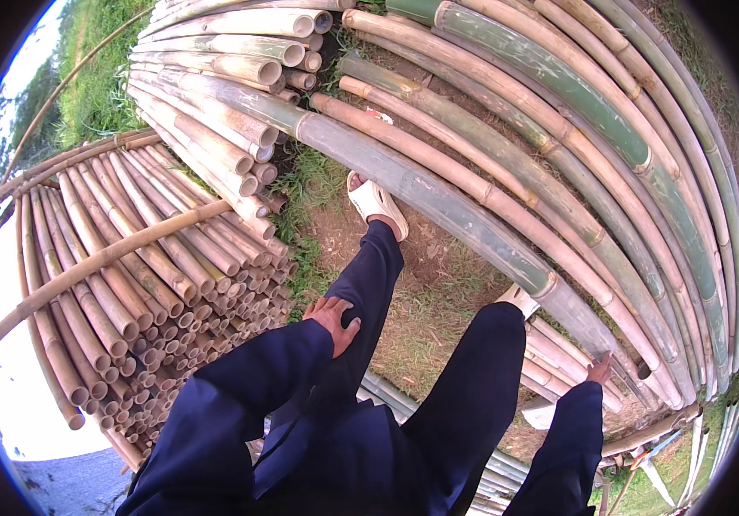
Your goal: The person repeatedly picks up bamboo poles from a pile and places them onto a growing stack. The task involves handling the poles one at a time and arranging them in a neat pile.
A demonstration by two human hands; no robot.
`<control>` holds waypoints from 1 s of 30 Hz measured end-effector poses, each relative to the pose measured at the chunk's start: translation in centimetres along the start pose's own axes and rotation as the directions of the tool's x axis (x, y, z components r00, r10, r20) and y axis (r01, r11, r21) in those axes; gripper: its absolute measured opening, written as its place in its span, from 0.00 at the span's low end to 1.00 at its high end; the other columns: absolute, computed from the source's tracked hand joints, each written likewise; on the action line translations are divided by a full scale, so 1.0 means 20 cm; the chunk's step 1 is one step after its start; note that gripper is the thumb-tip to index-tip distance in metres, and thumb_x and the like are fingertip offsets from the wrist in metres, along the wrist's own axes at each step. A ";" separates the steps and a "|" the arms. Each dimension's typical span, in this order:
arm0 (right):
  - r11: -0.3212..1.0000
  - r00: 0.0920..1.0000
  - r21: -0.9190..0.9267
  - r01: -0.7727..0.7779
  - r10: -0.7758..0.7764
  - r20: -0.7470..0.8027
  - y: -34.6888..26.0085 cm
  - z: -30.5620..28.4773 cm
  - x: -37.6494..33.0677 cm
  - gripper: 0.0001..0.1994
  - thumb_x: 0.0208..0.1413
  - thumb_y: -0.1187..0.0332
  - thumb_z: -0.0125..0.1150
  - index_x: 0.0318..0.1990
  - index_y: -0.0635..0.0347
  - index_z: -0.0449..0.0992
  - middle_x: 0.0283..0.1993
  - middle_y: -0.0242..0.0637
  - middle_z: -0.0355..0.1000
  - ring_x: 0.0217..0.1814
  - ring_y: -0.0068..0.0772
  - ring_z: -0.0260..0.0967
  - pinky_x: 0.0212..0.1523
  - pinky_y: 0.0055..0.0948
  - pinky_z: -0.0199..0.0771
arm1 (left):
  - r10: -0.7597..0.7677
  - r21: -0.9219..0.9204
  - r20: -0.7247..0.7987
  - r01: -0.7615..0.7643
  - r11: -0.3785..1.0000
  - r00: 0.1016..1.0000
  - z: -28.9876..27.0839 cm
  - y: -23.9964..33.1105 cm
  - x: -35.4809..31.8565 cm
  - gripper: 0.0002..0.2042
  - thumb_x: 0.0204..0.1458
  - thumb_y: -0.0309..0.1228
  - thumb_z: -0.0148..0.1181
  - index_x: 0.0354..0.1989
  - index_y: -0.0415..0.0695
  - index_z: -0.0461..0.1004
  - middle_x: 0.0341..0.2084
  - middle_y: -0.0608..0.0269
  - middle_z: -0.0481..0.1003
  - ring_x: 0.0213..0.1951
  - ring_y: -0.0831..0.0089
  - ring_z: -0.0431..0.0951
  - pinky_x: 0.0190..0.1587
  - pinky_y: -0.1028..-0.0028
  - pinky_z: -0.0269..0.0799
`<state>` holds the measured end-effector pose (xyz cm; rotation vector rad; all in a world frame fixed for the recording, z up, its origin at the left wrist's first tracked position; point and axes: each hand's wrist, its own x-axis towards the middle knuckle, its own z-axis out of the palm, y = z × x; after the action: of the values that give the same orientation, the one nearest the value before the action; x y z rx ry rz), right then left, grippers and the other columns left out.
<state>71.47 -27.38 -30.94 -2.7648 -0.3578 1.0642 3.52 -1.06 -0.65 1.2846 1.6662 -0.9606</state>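
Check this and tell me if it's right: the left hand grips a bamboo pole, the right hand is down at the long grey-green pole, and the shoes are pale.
Not quite: the left hand grips no pole; the head view shows it resting on the left leg. The rest stands: the right hand is down at the long grey-green pole, and the shoes are pale.

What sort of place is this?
Probably an outdoor bamboo yard: stacked poles with cut ends showing at left, long poles lying side by side at right, and grass beyond the stacks.
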 end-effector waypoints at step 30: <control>0.880 0.691 0.469 0.070 -0.382 0.614 -3.67 2.49 -2.73 0.19 0.63 0.62 0.66 0.47 0.76 0.81 0.36 0.38 0.78 0.34 0.27 0.69 0.36 0.35 0.70 | 0.095 -0.489 -0.201 -0.184 0.853 0.975 -0.25 -0.59 0.15 0.24 0.56 0.46 0.62 0.55 0.43 0.75 0.50 0.56 0.77 0.58 0.56 0.73 0.65 0.53 0.62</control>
<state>-13.57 30.90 -15.71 -1.7915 -0.4820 1.8304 -9.11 2.28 -0.31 1.1227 1.7702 -0.2903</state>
